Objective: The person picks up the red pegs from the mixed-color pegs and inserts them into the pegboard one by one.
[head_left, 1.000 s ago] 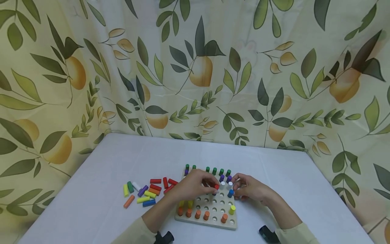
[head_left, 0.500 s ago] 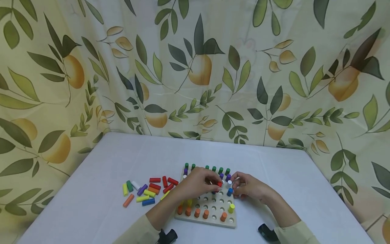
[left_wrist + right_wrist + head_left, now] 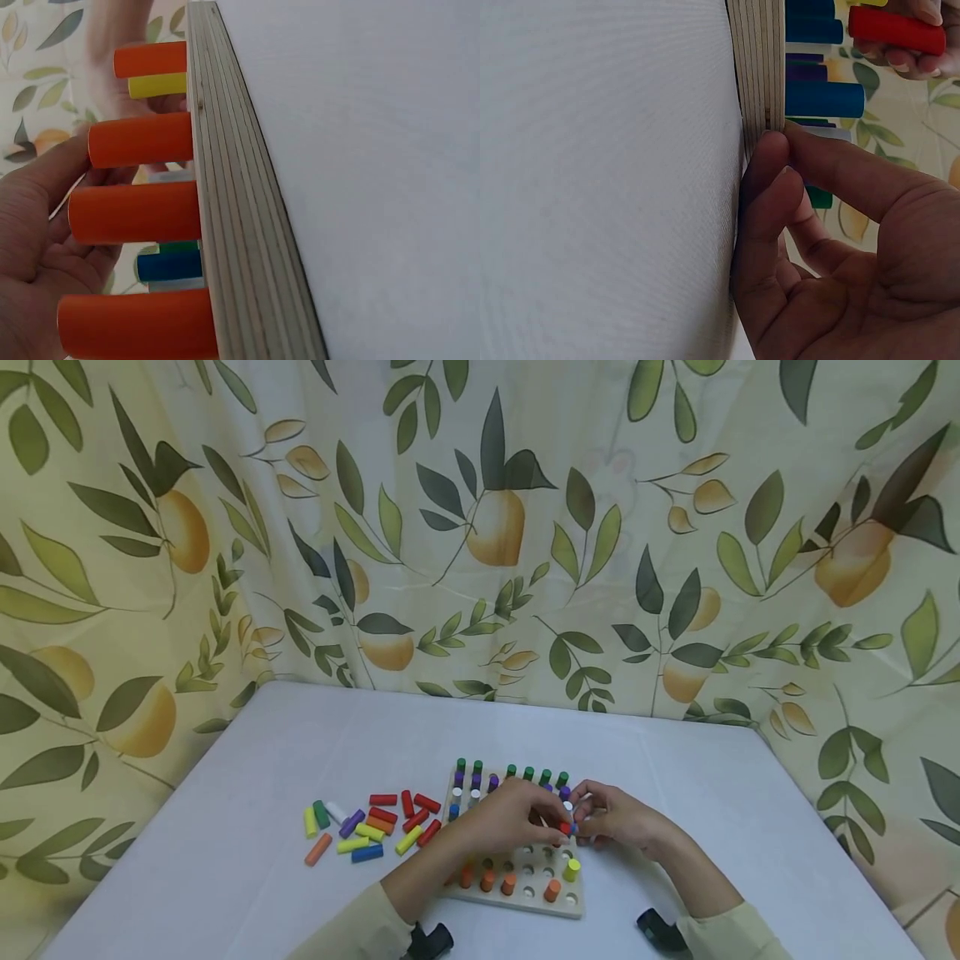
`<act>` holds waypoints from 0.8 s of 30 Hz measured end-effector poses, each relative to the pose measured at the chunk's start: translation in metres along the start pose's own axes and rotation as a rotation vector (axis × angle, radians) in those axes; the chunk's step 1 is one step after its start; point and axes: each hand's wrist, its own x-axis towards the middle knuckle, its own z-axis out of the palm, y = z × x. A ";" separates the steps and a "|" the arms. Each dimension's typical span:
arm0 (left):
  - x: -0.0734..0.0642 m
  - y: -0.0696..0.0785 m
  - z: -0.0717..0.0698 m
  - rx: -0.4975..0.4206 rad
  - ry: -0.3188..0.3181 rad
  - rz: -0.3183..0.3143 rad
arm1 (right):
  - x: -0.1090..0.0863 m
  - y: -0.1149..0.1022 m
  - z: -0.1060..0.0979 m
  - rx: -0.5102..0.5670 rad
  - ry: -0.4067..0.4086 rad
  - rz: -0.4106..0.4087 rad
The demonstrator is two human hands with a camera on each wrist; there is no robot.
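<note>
Over the right side of a wooden pegboard [image 3: 517,903] my left hand [image 3: 513,814] pinches a red peg [image 3: 896,30] between thumb and fingers. In the right wrist view the peg is apart from the board, above the standing blue peg [image 3: 825,99]. My right hand [image 3: 622,818] grips the board's right edge, fingertips against its plywood side [image 3: 757,67]. Upright pegs stand in rows: green [image 3: 528,773] at the back, then purple, white and blue, partly hidden by my left hand. Orange pegs [image 3: 135,214] line the front, with a yellow peg [image 3: 572,869] at the right.
Loose pegs in several colours lie on the white table left of the board, among them a red peg [image 3: 383,799], a blue peg [image 3: 367,853] and an orange peg [image 3: 318,849]. A patterned curtain [image 3: 480,610] hangs behind the table.
My left hand has moved right across the board with the red peg, toward the blue peg at the right edge. My right hand has stayed at the board's edge.
</note>
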 end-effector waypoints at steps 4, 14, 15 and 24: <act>0.003 0.000 0.003 0.020 0.000 0.017 | 0.000 0.000 0.001 -0.002 -0.003 -0.006; 0.007 -0.001 0.009 0.012 0.012 0.031 | 0.000 0.000 0.000 -0.024 0.000 -0.009; 0.007 -0.001 0.009 0.009 0.013 0.026 | 0.000 0.000 0.000 -0.024 0.001 -0.007; 0.008 -0.001 0.013 0.059 -0.011 0.019 | 0.000 0.000 0.001 -0.026 0.003 -0.008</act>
